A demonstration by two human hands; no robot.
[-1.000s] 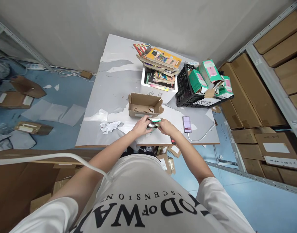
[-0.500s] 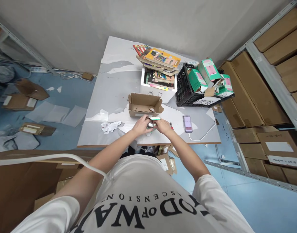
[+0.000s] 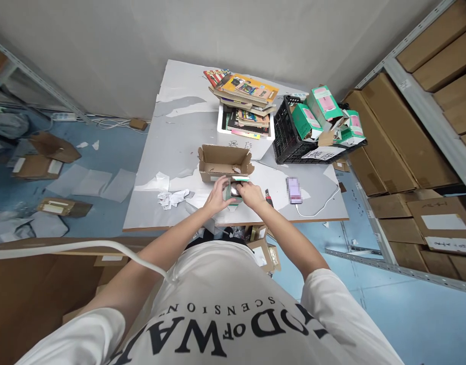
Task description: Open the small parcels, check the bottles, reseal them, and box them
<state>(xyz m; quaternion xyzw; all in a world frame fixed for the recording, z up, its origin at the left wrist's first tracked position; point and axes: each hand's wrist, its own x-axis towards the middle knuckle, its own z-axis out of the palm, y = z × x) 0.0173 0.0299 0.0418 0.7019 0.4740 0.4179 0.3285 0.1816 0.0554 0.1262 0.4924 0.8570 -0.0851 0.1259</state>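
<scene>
My left hand [image 3: 216, 195] and my right hand [image 3: 251, 193] meet over the near part of the white table [image 3: 179, 132]. Between them they hold a small green carton [image 3: 233, 191] with a shiny object showing at its open end. Just beyond the hands lies an open brown cardboard box [image 3: 223, 162]. What the shiny object is cannot be made out.
A stack of books [image 3: 243, 104] sits on a white box at the back. A black crate [image 3: 293, 144] holds several green cartons [image 3: 324, 106]. A phone [image 3: 293, 189] on a white cable lies to the right. Crumpled paper [image 3: 172, 197] lies left. Shelves of brown boxes [image 3: 419, 132] stand right.
Both hands, with the green carton, have shifted a little away from me, closer to the open cardboard box. The carton has turned in my fingers.
</scene>
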